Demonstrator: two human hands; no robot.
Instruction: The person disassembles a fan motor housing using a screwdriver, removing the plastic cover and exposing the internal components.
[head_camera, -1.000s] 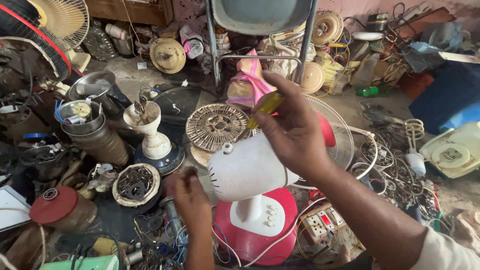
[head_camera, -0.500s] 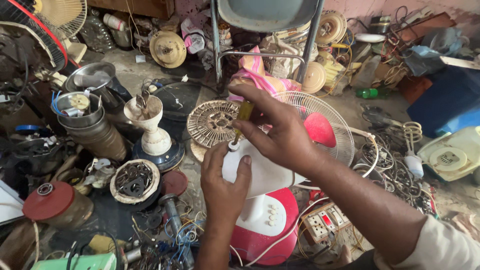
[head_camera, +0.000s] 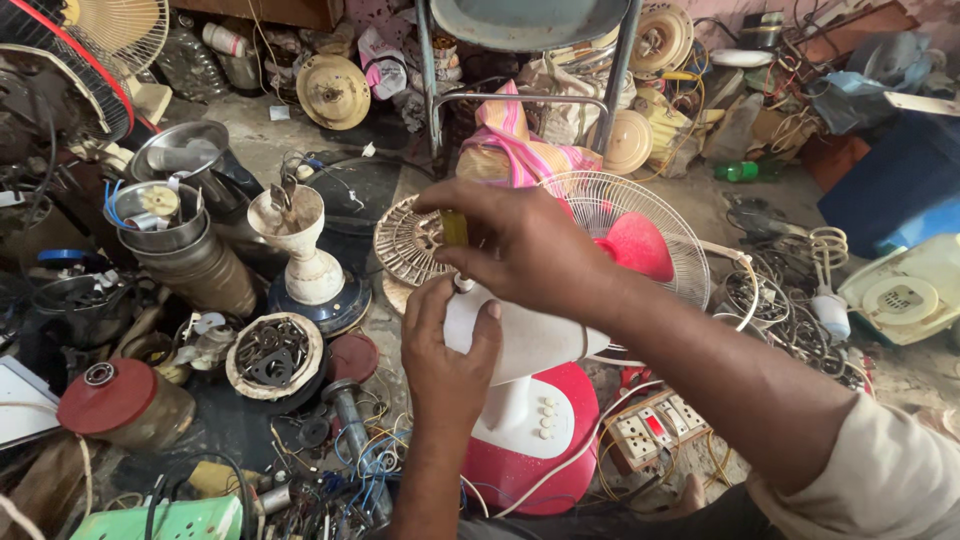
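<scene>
White fan motor housing (head_camera: 540, 340) upright above its red base (head_camera: 530, 450).

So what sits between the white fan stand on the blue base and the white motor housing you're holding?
In the head view, a round slotted motor cover lies between the fan stand and the motor housing, on the floor.

The left hand (head_camera: 447, 350) rises from the bottom edge on a bare forearm, back of the hand to the camera, fingers curled, thumb pointing up to the right. The right hand (head_camera: 520, 250) comes in from the lower right on a long bare forearm, sleeve pushed to the elbow, its fingers bent in a pinch just above the left hand, knuckles up
</scene>
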